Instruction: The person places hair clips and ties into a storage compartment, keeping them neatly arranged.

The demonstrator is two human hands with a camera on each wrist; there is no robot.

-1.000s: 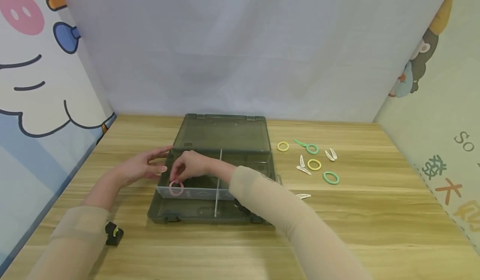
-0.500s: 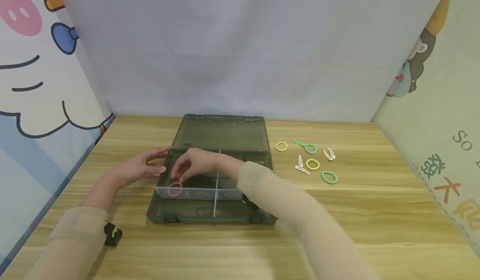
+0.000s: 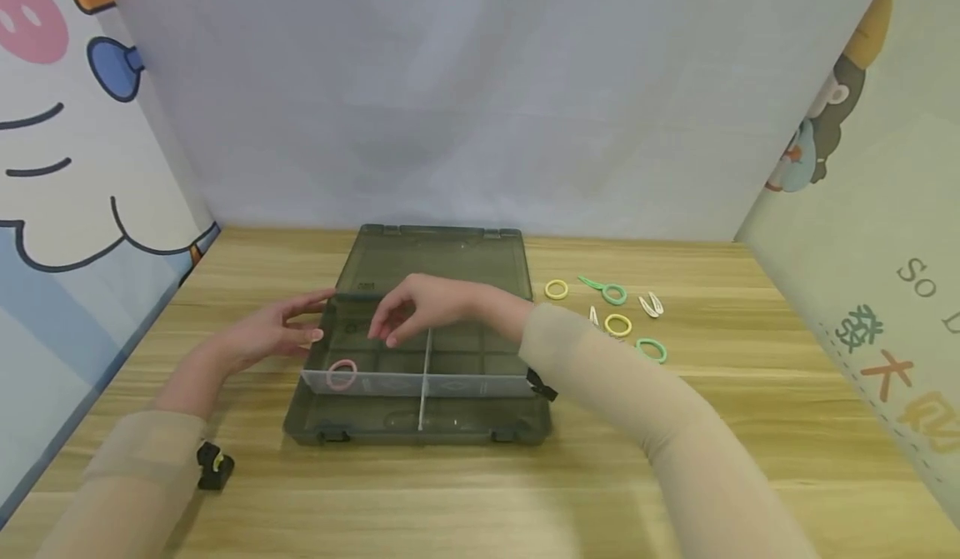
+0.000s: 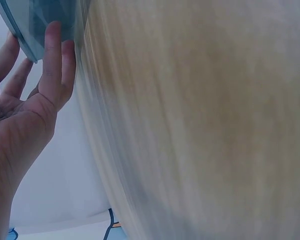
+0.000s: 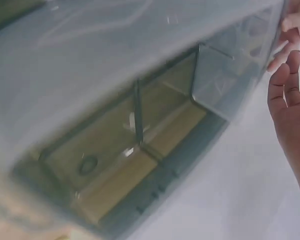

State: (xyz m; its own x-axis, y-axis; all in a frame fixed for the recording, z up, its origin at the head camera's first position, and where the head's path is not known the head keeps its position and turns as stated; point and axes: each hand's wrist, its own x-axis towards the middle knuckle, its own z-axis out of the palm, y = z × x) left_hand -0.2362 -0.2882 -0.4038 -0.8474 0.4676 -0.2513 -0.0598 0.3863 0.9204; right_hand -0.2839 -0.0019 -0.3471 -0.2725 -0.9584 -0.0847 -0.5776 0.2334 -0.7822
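A dark translucent divider box [image 3: 360, 426] lies on the table with its lid [image 3: 435, 259] folded back. My left hand [image 3: 273, 332] rests its fingers against the box's left side, also visible in the left wrist view beside the box corner [image 4: 45, 17]. A pink ring-shaped hair tie [image 3: 342, 374] is at the lengthwise divider [image 3: 457, 386], on the left; whether it leans on or stands behind it I cannot tell. My right hand [image 3: 423, 305] hovers above the compartments, fingers loosely bent and holding nothing. In the right wrist view, the right hand [image 5: 295, 100] is at the right edge.
Right of the box lie yellow rings [image 3: 618, 325], a green ring [image 3: 651, 350], a green ring with a tail [image 3: 614, 294] and pale hair clips [image 3: 651, 304], some partly behind the right sleeve [image 3: 622, 367]. A curtain [image 3: 480, 126] stands behind the table.
My right hand has let go of the pink hair tie, then lifted and moved right. The hair tie stays by the divider. The left hand keeps its place at the box.
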